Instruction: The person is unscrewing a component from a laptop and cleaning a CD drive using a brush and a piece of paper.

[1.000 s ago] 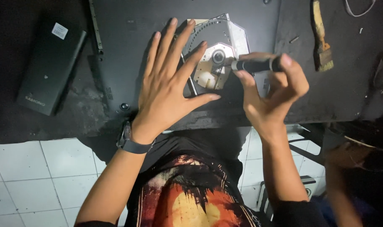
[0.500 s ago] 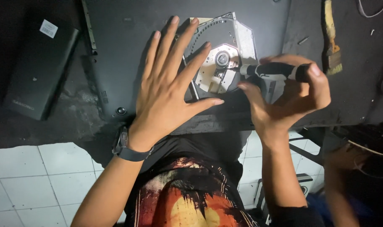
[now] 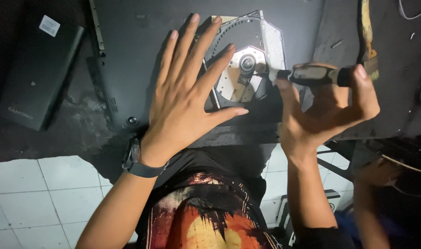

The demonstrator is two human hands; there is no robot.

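My left hand (image 3: 187,97) lies flat with its fingers spread on the dark underside of a laptop (image 3: 127,55), beside an open optical disc drive (image 3: 249,57) with a silver hub and metal frame. My right hand (image 3: 326,110) grips a screwdriver (image 3: 314,74) with a black handle, held sideways. Its tip points left at the drive's right side, near the hub. A dark band sits on my left wrist.
A black rectangular device (image 3: 33,69) with a white sticker lies at the left on the worn dark table (image 3: 72,133). A brush (image 3: 367,37) lies at the upper right, and a loose screw (image 3: 336,44) near it. White floor tiles (image 3: 35,193) show below.
The view has shifted a little, so the drive sits lower and farther right. My right hand turned the screwdriver and moved right. My left hand stayed flat on the laptop.
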